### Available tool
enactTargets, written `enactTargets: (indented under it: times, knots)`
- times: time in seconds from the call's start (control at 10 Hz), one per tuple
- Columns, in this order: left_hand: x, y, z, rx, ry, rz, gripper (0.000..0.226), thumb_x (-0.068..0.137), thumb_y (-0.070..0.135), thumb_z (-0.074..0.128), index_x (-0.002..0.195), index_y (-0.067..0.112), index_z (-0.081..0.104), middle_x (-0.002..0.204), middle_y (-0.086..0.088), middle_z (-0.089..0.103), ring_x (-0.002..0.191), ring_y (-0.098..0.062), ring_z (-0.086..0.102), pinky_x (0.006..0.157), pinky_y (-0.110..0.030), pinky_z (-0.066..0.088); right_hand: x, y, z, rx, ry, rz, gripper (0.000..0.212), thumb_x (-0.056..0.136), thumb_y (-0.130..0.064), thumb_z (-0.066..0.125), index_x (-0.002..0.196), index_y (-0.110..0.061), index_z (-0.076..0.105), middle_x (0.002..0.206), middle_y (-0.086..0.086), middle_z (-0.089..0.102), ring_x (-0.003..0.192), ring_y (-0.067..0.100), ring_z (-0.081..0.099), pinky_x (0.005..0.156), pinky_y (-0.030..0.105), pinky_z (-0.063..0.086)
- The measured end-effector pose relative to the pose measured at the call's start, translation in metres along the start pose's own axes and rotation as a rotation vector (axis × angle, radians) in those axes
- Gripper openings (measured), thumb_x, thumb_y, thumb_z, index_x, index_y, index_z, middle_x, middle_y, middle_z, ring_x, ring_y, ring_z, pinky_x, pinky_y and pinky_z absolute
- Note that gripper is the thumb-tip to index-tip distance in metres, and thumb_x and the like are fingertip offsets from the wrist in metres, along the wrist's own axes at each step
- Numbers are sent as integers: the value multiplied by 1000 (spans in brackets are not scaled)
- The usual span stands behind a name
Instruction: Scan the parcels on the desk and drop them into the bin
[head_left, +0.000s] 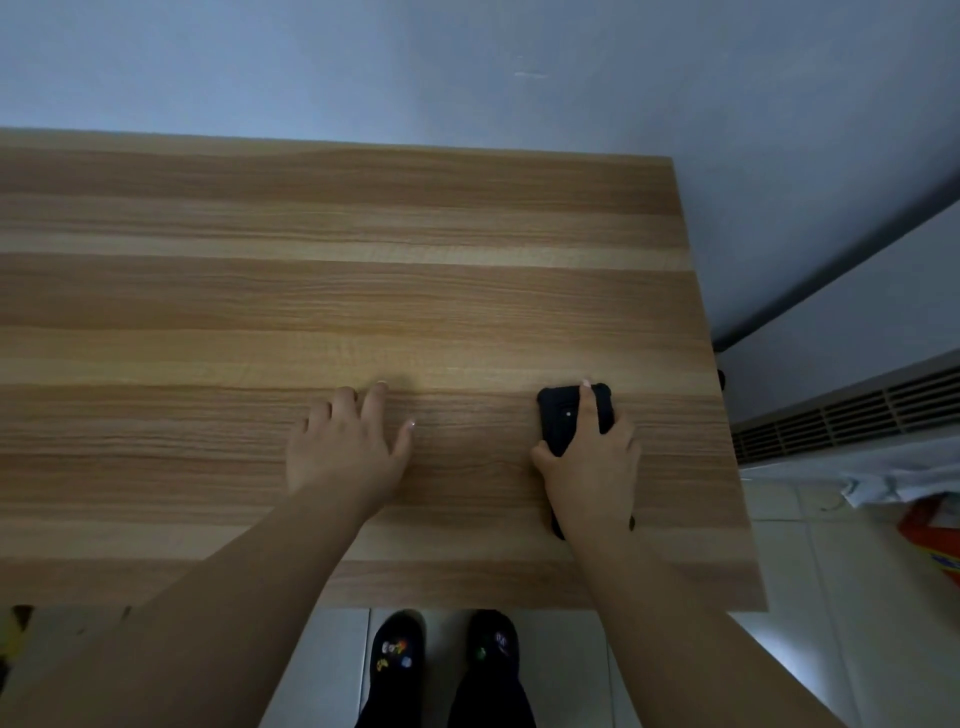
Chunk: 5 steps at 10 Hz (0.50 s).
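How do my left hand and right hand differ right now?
The left hand lies flat on the desk, fingers spread, holding nothing; the right hand grips a black scanner. The left sits near the desk's middle, the right nearer its right edge. Both rest on the desk.

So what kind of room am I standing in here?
Probably an indoor room at home or a small office: a wood-grain desk against a plain wall, tiled floor, and a vented heater or air unit alongside.
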<state>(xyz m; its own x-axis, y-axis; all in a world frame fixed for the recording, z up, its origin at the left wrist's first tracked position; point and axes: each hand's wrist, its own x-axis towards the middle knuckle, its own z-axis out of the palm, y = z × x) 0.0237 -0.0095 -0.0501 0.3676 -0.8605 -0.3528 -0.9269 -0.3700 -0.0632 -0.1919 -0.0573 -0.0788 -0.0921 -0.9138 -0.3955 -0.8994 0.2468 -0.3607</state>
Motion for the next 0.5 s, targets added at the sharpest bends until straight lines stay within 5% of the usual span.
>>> enactTargets:
  times: [0.3, 0.5]
  knots:
    - [-32, -8, 3, -14, -7, -46, 65, 98, 60, 21, 154, 26, 23, 146, -9, 41, 131, -30, 43, 103, -41, 36, -5, 8, -7, -128, -38, -32, 87, 96, -57, 53, 160, -29, 2, 157, 16, 22, 139, 32, 29, 109, 42, 33]
    - [-60, -24, -24, 11, 70, -120, 58, 98, 58, 24, 144, 25, 37, 141, -8, 47, 126, -30, 47, 99, -41, 39, -25, -16, -41, -86, 67, -179, 64, 101, -51, 43, 157, -24, 25, 155, 12, 31, 137, 29, 34, 102, 41, 40]
